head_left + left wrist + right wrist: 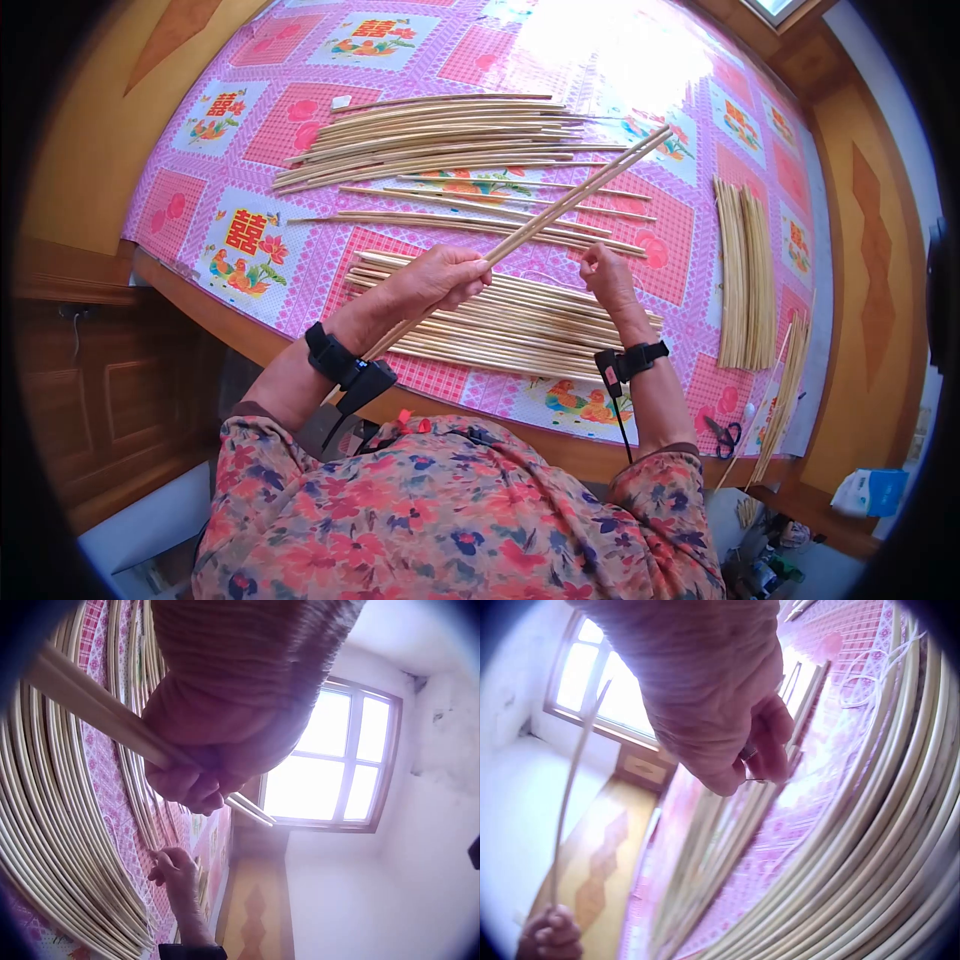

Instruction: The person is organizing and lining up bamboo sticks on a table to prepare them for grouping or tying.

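Along the desk's (175, 200) near edge a flat pile (520, 325) of pale cane lies under both hands. Bare cloth shows mostly at the left corners. A far bundle (440, 135) lies across the middle, a right-edge bundle (745, 270) beside it, and scissors (727, 435) at the near right corner.

The left hand (435, 280) is clamped round long strips (570, 195), which are raised and slant toward the far right. The right hand (607, 275) is just above the pile, fingertips pinched on a fine strand (754, 780).

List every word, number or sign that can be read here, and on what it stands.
"囍": red sign, printed on the tablecloth, repeated in several squares.
Blue and white packet, lower right in the head view: print too small to read.
Wrist views: no text.
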{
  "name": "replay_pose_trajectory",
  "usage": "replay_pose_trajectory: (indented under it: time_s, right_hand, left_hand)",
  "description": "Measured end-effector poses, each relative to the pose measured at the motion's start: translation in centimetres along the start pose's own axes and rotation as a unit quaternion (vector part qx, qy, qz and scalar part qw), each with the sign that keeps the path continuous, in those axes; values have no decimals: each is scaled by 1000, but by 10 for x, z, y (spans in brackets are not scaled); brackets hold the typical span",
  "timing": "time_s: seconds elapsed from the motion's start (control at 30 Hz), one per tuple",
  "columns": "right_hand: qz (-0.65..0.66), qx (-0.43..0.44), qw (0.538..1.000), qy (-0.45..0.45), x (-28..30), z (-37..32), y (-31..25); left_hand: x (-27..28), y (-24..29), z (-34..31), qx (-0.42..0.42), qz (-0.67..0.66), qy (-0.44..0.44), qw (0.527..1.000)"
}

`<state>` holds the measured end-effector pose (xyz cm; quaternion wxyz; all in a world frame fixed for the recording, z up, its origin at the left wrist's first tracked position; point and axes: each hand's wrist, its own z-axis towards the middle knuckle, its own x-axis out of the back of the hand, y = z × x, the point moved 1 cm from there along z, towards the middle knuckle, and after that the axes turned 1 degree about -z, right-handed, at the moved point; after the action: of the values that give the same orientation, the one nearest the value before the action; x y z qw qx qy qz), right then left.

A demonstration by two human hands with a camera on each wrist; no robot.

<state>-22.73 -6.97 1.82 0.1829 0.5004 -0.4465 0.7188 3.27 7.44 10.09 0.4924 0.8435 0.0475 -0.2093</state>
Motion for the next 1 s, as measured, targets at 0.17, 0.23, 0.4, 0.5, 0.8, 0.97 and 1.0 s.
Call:
replay_pose_trajectory:
  time_s: [0.17, 0.23, 0.4, 0.5, 0.8, 0.97, 1.0]
  right_hand:
    - [445, -135, 882, -71, 60, -23, -85]
    - [514, -112, 846, -87, 68, -35, -107]
    - [553, -115, 820, -95, 69, -62, -148]
    - [532, -101, 838, -68, 67, -71, -160]
    - [446, -47, 894, -20, 72, -87, -171]
    - [434, -20, 900, -32, 84, -94, -173]
    - [450, -31, 890, -59, 87, -94, -173]
  left_hand:
    - [-12, 2, -9, -6, -18, 0, 1000]
    - [-20, 4, -13, -7, -17, -5, 1000]
    - [-41, 9, -23, -14, -39, -16, 999]
    - [-52, 11, -32, -11, -47, -12, 999]
    - [-74, 15, -52, -25, -62, -4, 998]
    - [-77, 13, -58, -38, -62, 6, 997]
    - [-77, 12, -58, -46, -63, 10, 997]
